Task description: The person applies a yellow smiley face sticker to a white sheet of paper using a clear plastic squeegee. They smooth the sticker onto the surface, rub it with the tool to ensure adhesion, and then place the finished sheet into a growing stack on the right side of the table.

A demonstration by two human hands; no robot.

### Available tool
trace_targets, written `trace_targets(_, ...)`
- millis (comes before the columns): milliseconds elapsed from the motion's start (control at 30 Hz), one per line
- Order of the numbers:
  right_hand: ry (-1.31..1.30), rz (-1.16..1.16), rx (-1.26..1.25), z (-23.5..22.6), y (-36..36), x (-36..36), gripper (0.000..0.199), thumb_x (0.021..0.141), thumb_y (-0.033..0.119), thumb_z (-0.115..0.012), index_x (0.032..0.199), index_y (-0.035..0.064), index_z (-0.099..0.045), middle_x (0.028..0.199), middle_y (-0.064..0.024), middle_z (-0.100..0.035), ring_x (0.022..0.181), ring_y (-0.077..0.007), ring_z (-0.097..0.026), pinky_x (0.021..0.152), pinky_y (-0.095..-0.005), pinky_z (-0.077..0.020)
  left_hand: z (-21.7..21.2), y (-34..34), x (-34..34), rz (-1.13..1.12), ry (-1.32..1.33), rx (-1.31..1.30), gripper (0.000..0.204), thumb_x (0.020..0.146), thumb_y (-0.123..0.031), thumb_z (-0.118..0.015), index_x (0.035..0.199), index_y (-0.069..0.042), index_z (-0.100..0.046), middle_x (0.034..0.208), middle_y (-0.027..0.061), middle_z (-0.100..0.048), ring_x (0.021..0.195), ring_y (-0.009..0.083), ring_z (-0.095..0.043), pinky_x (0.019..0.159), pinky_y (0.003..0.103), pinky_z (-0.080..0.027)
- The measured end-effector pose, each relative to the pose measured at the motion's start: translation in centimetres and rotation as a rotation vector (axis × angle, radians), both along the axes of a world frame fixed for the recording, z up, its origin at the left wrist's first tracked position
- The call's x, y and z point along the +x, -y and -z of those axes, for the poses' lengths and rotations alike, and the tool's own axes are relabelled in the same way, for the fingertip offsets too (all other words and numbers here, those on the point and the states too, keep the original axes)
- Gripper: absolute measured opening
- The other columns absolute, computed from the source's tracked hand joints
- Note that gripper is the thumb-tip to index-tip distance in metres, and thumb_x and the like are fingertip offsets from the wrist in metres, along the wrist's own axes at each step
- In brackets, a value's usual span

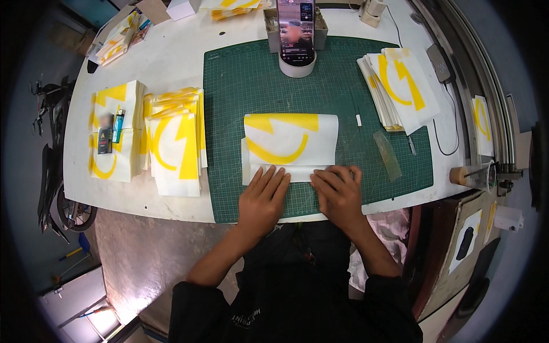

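Note:
A white folded paper piece with a bold yellow print lies on the green cutting mat in front of me. Its near edge is turned up into a narrow white flap, and another white layer shows past its left side. My left hand rests on the flap's left part, fingers stretched out and lying flat. At the flap's right end, my right hand has bent fingers pressed together on the paper, with the thumb at the near edge. The undersides of both hands are hidden.
Stacks of similar printed pieces stand left, far left and right. A lighter and small dark box top the far-left stack. A phone stands behind. A clear strip and pen-like tool lie right.

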State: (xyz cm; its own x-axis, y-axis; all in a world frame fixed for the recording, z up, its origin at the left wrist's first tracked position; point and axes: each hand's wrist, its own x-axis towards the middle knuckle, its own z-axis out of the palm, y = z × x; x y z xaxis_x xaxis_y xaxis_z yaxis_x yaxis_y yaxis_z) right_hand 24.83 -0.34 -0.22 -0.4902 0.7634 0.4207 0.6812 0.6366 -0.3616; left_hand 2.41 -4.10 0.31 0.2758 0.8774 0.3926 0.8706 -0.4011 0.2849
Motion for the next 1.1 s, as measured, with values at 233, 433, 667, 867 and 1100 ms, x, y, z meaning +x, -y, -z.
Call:
trace_targets(233, 0.111, 0.069, -0.054, 0.1, 3.1, 0.4, 0.033, 0.093, 0.024, -0.078, 0.123, 0.0102, -0.074, 0.138, -0.0045, -0.069, 0.132, -0.0275, -0.059, 0.108, -0.0562, -0.0358, 0.0, 2.4, -0.6, 0.045, 0.044, -0.237, 0.06, 0.096, -0.026, -0.074, 0.147, -0.001, -0.057, 0.152, 0.0198, -0.057, 0.145, 0.0359, -0.053, 0.119, 0.054, -0.042)
trace_targets(433, 0.196, 0.152, -0.034, -0.2, 3.9, 1.0, 0.04, 0.093, 0.033, -0.078, 0.128, 0.0128, -0.073, 0.141, -0.007, -0.065, 0.135, -0.0307, -0.055, 0.11, -0.0594, -0.0309, 0.1, 3.3, -2.9, 0.03, -0.042, -0.314, 0.071, 0.1, -0.041, -0.067, 0.156, -0.001, -0.048, 0.162, 0.0202, -0.046, 0.153, 0.0385, -0.04, 0.124, 0.058, -0.032)
trace_targets(667, 0.111, 0.23, -0.082, 0.3, 5.8, -6.8, 0.037, 0.093, 0.033, -0.076, 0.128, 0.0217, -0.077, 0.114, -0.0108, -0.054, 0.11, -0.0293, -0.048, 0.095, -0.0513, -0.0306, -0.2, 3.2, -2.9, 0.01, -0.118, -0.351, 0.063, 0.103, -0.033, -0.062, 0.157, -0.004, -0.047, 0.165, 0.0183, -0.044, 0.156, 0.0373, -0.036, 0.126, 0.063, -0.024)
trace_targets(867, 0.195, 0.333, -0.018, 0.4, 5.4, -0.2, 0.035, 0.094, 0.032, -0.074, 0.128, 0.0224, -0.076, 0.107, -0.0097, -0.055, 0.101, -0.0278, -0.051, 0.093, -0.0518, -0.0329, -0.1, 3.2, -2.7, 0.008, -0.121, -0.354, 0.062, 0.104, -0.031, -0.06, 0.157, -0.002, -0.046, 0.165, 0.0184, -0.043, 0.157, 0.0376, -0.035, 0.126, 0.064, -0.021)
trace_targets(1100, 0.173, 0.353, -0.052, 0.0, 5.3, 1.4, 0.036, 0.092, 0.03, -0.078, 0.126, 0.0182, -0.076, 0.104, -0.0098, -0.057, 0.101, -0.0275, -0.053, 0.094, -0.0502, -0.0336, -0.7, 3.6, 1.6, -0.087, -0.068, -0.36, 0.077, 0.102, -0.045, -0.062, 0.157, 0.006, -0.041, 0.167, 0.0266, -0.036, 0.158, 0.0428, -0.029, 0.126, 0.063, -0.022)
